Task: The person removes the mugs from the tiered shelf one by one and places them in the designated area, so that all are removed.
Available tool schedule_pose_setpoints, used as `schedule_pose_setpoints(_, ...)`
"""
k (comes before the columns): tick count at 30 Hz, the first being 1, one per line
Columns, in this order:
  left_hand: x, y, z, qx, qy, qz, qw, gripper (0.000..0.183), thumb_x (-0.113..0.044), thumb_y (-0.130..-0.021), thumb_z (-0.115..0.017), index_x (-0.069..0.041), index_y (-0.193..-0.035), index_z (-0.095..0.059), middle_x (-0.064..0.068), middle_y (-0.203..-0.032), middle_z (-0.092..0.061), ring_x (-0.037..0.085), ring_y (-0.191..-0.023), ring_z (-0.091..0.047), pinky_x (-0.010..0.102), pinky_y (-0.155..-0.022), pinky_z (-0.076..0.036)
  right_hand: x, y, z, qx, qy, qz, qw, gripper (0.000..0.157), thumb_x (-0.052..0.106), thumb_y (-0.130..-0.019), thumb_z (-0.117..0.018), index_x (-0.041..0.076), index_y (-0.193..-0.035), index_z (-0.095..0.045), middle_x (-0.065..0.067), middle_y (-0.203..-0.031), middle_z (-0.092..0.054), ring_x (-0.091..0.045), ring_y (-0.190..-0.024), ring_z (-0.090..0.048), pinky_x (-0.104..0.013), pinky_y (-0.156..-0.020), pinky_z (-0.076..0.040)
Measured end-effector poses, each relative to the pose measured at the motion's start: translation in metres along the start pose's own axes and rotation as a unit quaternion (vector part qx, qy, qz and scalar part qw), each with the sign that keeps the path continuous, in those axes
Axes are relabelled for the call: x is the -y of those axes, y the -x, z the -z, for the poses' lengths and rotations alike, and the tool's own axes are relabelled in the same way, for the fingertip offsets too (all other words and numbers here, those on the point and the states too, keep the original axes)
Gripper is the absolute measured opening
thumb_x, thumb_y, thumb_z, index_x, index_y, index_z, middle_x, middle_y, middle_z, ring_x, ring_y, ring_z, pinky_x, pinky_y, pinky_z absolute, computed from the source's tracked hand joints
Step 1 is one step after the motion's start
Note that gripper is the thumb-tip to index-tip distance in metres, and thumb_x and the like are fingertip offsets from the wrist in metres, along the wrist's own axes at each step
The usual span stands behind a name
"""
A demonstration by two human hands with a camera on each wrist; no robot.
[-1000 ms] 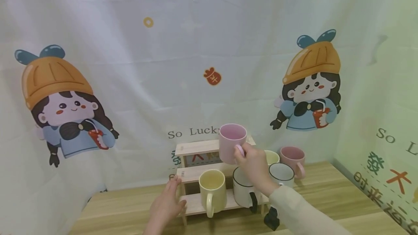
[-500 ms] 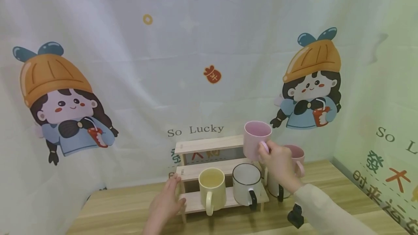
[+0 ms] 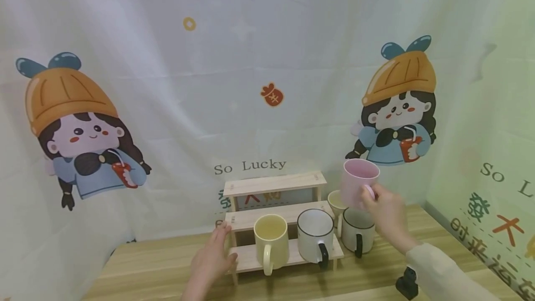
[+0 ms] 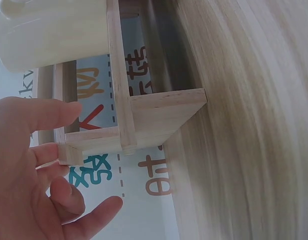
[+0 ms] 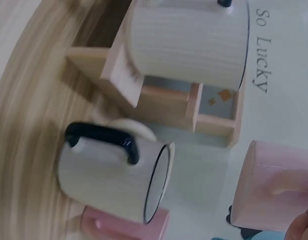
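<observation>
My right hand (image 3: pixel 388 215) grips the handle of a light pink mug (image 3: pixel 360 182), held upright in the air right of the three-tier wooden rack (image 3: pixel 273 184). It overlaps a white black-rimmed mug (image 3: pixel 357 240) and a pale yellow mug (image 3: pixel 336 199) standing beside the rack. At the rack's left end is my left hand (image 3: pixel 211 257), fingertips at the middle board's end; the left wrist view shows its fingers (image 4: pixel 96 217) loosely spread around that end. On the bottom tier stand a yellow mug (image 3: pixel 271 240) and another white mug (image 3: pixel 314 240) with a black handle.
A darker pink mug (image 5: pixel 126 225) stands beyond the white mug on the table, seen in the right wrist view; the held mug and hand hide it in the head view. The wood-grain table (image 3: pixel 154 264) meets a printed cloth backdrop (image 3: pixel 234 120) behind and at the right.
My right hand has carried the light pink mug to the right, from in front of the rack's upper tiers to beyond its right end. My left hand stays at the rack.
</observation>
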State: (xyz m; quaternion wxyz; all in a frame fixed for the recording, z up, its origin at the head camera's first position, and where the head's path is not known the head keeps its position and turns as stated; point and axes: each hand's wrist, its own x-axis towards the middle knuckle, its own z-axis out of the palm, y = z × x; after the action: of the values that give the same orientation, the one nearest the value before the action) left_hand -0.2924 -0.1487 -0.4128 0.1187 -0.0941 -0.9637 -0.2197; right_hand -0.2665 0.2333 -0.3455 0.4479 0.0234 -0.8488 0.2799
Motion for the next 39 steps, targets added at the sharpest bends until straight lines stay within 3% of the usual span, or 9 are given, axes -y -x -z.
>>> schedule_pose_setpoints(5,0.0,0.0,0.001,0.0,0.003,0.0,1.0,0.073,-0.022,-0.076,-0.076,-0.009,-0.14,-0.044,0.013,-0.153,-0.034,0.041,-0.099,-0.062,0.034,-0.051,-0.048,-0.015,0.005,0.011,0.012,0.016,-0.028,0.999,0.026,0.015,-0.089,-0.058,0.006,-0.065,-0.052,-0.003,-0.052,-0.051,-0.013,-0.047,-0.044,-0.024,-0.041,-0.032)
schedule_pose_setpoints(12,0.001,0.0,0.001,-0.001,-0.002,-0.001,1.0,0.073,-0.023,-0.076,-0.076,-0.01,-0.14,-0.044,0.012,-0.153,-0.034,0.04,-0.101,-0.061,0.037,-0.054,-0.05,-0.041,0.011,0.017,-0.077,0.045,0.037,0.995,0.032,0.009,-0.08,-0.061,0.008,-0.054,-0.042,0.0,-0.045,-0.037,-0.014,-0.045,-0.03,-0.026,-0.041,-0.022)
schedule_pose_setpoints(16,0.001,0.0,0.001,0.004,0.001,0.004,1.0,0.073,-0.023,-0.076,-0.076,-0.011,-0.141,-0.043,0.011,-0.154,-0.033,0.031,-0.079,-0.063,0.034,-0.05,-0.047,-0.055,0.015,0.02,-0.089,0.056,0.036,0.994,0.033,0.009,-0.079,-0.06,0.009,-0.053,-0.04,-0.001,-0.044,-0.037,-0.013,-0.044,-0.029,-0.026,-0.042,-0.022)
schedule_pose_setpoints(21,0.0,0.0,0.001,0.009,0.009,0.007,0.9999,0.073,-0.022,-0.076,-0.075,-0.011,-0.141,-0.043,0.011,-0.153,-0.033,0.019,-0.059,-0.053,0.03,-0.046,-0.042,-0.07,0.018,0.024,-0.077,0.064,0.003,0.995,0.031,0.009,-0.08,-0.059,0.007,-0.054,-0.042,-0.003,-0.045,-0.042,-0.014,-0.045,-0.032,-0.026,-0.042,-0.023)
schedule_pose_setpoints(27,0.001,0.0,0.001,0.002,0.004,0.006,1.0,0.073,-0.022,-0.076,-0.076,-0.011,-0.141,-0.043,0.011,-0.153,-0.034,0.019,-0.06,-0.054,0.029,-0.046,-0.042,-0.086,0.022,0.028,-0.055,0.08,-0.037,0.995,0.031,0.011,-0.082,-0.06,0.007,-0.055,-0.043,-0.005,-0.046,-0.046,-0.016,-0.045,-0.034,-0.027,-0.041,-0.025)
schedule_pose_setpoints(31,0.001,0.0,0.002,0.0,0.008,0.009,0.9999,0.073,-0.021,-0.076,-0.076,-0.011,-0.141,-0.043,0.011,-0.153,-0.033,0.019,-0.06,-0.054,0.029,-0.046,-0.042,-0.097,0.025,0.03,-0.042,0.09,-0.04,0.994,0.032,0.012,-0.082,-0.057,0.006,-0.055,-0.043,-0.006,-0.045,-0.047,-0.017,-0.044,-0.035,-0.029,-0.043,-0.026)
schedule_pose_setpoints(39,0.0,0.002,0.001,0.003,0.019,0.009,0.9998,0.073,-0.02,-0.076,-0.075,-0.01,-0.141,-0.043,0.011,-0.154,-0.032,0.016,-0.054,-0.049,0.027,-0.044,-0.04,-0.107,0.04,0.033,0.04,0.105,-0.075,0.991,0.034,0.017,-0.089,-0.052,0.007,-0.058,-0.043,-0.003,-0.049,-0.048,-0.017,-0.046,-0.039,-0.027,-0.043,-0.03)
